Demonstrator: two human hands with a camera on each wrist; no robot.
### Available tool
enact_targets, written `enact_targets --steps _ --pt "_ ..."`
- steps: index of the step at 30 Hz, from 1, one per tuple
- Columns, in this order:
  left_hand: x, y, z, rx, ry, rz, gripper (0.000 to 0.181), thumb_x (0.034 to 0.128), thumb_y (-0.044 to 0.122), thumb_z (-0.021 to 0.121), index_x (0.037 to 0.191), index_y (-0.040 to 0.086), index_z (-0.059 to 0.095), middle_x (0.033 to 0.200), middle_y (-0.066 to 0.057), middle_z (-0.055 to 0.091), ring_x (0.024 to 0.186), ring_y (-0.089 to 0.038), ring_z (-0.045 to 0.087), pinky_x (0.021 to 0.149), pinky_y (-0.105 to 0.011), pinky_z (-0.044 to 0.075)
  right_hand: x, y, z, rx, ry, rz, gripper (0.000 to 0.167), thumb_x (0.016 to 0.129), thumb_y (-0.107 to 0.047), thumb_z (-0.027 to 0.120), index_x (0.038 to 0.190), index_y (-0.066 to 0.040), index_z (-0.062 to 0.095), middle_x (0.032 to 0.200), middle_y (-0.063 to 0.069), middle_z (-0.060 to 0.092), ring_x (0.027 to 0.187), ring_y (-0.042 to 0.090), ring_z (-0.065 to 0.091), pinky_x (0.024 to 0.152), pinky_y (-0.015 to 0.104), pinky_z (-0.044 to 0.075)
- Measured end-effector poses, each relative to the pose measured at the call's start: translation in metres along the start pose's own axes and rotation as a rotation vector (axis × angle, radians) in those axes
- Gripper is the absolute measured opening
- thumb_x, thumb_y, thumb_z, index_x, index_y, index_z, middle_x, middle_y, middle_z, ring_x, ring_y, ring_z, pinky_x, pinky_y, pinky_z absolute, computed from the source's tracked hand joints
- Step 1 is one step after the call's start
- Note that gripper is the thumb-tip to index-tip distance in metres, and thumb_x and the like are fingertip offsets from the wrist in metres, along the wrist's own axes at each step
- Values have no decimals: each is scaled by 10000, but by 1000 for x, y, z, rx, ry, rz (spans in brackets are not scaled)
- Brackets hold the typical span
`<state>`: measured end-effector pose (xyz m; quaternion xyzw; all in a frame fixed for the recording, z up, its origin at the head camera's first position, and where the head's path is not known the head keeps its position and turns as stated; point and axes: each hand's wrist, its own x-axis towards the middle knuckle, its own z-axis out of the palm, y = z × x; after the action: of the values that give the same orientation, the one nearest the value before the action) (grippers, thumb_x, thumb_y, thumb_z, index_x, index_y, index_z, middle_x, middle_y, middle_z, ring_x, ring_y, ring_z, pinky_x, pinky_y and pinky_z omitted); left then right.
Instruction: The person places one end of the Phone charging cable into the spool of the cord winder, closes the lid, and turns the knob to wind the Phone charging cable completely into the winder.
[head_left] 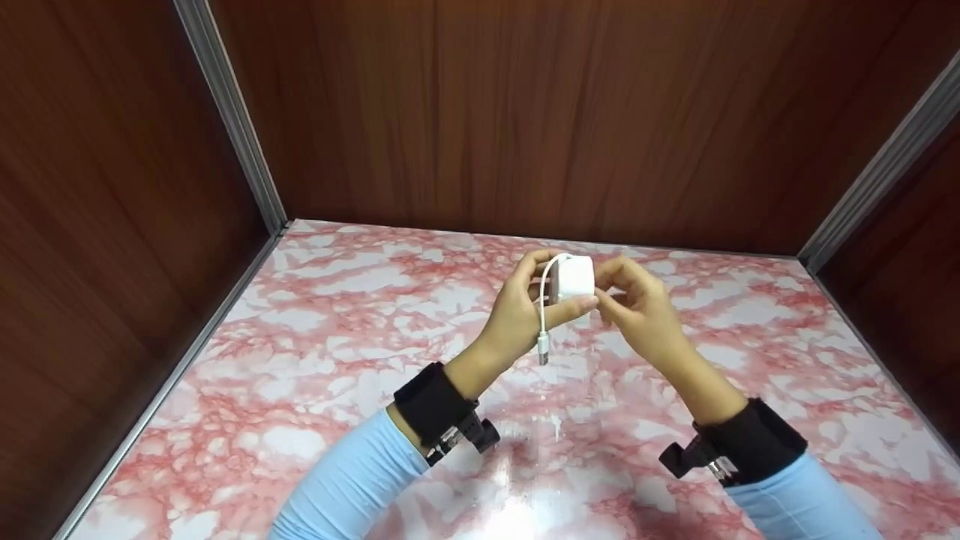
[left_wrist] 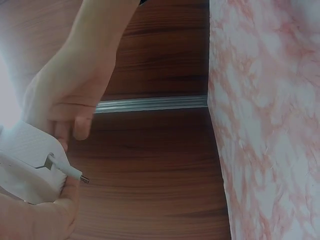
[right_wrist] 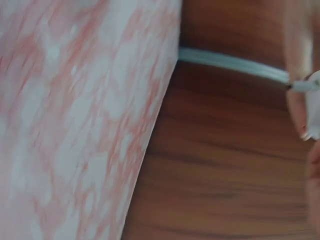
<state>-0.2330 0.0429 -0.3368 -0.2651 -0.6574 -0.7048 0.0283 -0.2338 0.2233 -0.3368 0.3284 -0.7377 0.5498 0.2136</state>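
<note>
Above the table, my left hand [head_left: 517, 311] grips a white charger-like block [head_left: 576, 274], its thumb laid across the front. From the block's top a white USB cable [head_left: 542, 300] bends over and hangs down on the left, ending in a metal-tipped plug [head_left: 543, 351]. My right hand [head_left: 641, 300] has its fingers bent in at the block's right side; whether they pinch something there is hidden. In the left wrist view the block [left_wrist: 30, 155] and the plug [left_wrist: 70, 170] show close up. The right wrist view catches only the block's edge [right_wrist: 314, 110], blurred.
A table with a pink-and-white marbled top [head_left: 300, 375] lies below both hands. Dark wood-grain panels [head_left: 487, 112] enclose it at the back and sides, with metal strips [head_left: 240, 120] at the corners. Each wrist wears a black strap [head_left: 435, 401] with a small camera.
</note>
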Motion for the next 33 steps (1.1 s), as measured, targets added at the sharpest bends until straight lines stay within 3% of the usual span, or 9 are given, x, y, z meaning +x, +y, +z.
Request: enact_targets --steps 2,5,8,10,13,19,23,28,33 --pt "0 -1 0 -2 6 -1 581 791 111 786 1289 66 490 1171 -116 583 947 -219 630 772 -266 534 1 -6 2 185 11 218 106 893 127 551 918 29 520 738 -8 585 575 54 518 470 168 436" --pt "0 0 0 -11 6 -4 576 794 107 782 1288 61 489 1169 -110 584 957 -242 629 766 -266 535 4 -14 4 359 47 452 134 920 78 519 915 -56 514 713 -11 558 543 74 485 463 172 406" --pt "0 0 0 -25 3 -13 571 799 107 778 1289 63 487 1171 -111 579 957 -230 630 760 -272 542 5 -20 5 432 78 575 165 924 52 518 883 -108 537 696 -19 547 561 69 470 471 165 379" --pt "0 1 0 -27 2 -16 573 800 106 775 1293 63 485 1173 -115 576 952 -216 630 755 -275 544 4 -20 5 434 93 579 175 922 54 529 877 -112 563 691 -21 568 563 70 474 470 168 381" --pt "0 1 -1 -26 4 -11 571 803 108 770 1293 59 482 1174 -128 564 953 -220 633 753 -280 549 2 -16 4 326 84 437 156 913 77 558 897 -67 616 713 -29 614 569 65 507 468 172 411" --pt "0 2 -1 -30 1 6 581 795 97 774 1295 61 479 1166 -137 561 952 -233 639 761 -290 558 -2 4 -3 -200 130 -255 130 806 142 675 880 40 708 927 63 660 782 65 578 576 122 443" --pt "0 1 1 -27 -4 1 577 795 106 778 1291 75 485 1169 -117 565 938 -204 634 763 -281 550 1 16 -4 -376 197 -585 92 871 -25 695 794 10 732 848 148 673 701 189 549 601 185 406" --pt "-1 1 0 -29 -7 -20 582 799 125 776 1300 88 483 1192 -143 543 950 -196 624 768 -285 548 5 21 -3 -462 195 -718 276 936 -165 640 738 12 715 781 136 683 650 255 544 597 270 409" --pt "-2 0 -1 -55 -14 -34 576 806 122 768 1301 84 477 1185 -131 538 959 -195 627 766 -293 554 4 20 -4 -439 134 -634 158 908 -91 668 777 -13 712 814 120 673 674 206 559 623 200 427"
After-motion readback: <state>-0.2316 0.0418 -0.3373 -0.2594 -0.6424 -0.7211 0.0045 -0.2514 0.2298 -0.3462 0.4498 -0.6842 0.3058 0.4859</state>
